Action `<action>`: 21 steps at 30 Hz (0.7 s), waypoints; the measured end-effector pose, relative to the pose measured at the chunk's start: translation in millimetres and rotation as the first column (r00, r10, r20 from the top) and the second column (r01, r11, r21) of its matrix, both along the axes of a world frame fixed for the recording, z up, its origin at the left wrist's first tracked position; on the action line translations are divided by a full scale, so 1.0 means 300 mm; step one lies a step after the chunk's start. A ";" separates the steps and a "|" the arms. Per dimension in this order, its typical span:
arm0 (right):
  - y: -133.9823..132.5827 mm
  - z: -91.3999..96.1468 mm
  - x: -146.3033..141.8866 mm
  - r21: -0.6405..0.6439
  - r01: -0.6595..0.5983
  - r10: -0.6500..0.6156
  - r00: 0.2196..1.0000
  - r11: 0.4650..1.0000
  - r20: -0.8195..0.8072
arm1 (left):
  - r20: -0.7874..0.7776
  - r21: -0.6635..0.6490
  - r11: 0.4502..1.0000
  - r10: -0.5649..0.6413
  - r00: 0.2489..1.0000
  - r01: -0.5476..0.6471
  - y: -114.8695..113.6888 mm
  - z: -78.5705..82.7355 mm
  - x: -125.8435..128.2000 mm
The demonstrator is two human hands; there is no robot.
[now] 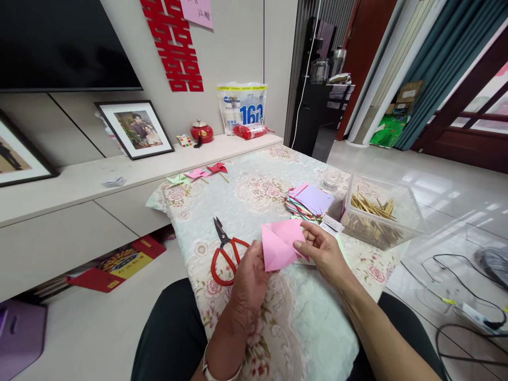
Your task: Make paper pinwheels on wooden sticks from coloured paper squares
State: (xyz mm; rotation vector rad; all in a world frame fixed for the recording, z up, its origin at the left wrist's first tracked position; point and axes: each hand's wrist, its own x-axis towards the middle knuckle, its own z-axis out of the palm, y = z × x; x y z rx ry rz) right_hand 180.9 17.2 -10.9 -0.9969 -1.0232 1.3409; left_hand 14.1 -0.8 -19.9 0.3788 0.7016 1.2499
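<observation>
A square of pink paper (281, 247) with creases or cuts is held up over the near part of the table between both hands. My left hand (253, 272) grips its lower left edge. At the right edge, my right hand (320, 247) pinches the paper between thumb and fingers. Scissors (227, 251) with red handles lie beside my left hand, blades pointing away. Beyond my right hand sits a stack of coloured paper squares (309, 201), a purple one on top. Three paper pinwheels (197, 173), green, pink and red, rest at the table's far left corner.
On the right of the table stands a clear plastic box (383, 227) full of thin wooden sticks (373, 206). A roll of clear tape (330, 182) is behind it. The floral tablecloth (257, 185) covers the table, which meets a low white cabinet (79, 180). Cables (468, 264) lie on the floor.
</observation>
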 end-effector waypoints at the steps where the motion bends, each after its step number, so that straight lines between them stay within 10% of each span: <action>1: 0.003 -0.005 -0.012 -0.001 0.058 -0.058 0.997 0.998 -0.042 | 0.024 0.003 1.000 0.004 1.000 -0.004 0.001 0.005 -0.003; 12: -0.016 -0.031 -0.093 0.011 0.136 -0.135 0.989 0.991 -0.052 | -0.004 0.142 0.987 0.071 0.997 -0.070 -0.010 -0.006 0.032; 21: -0.035 -0.053 -0.084 0.323 0.088 -0.226 0.878 0.942 0.422 | -0.214 0.047 0.975 0.223 0.951 -0.218 0.003 -0.036 0.025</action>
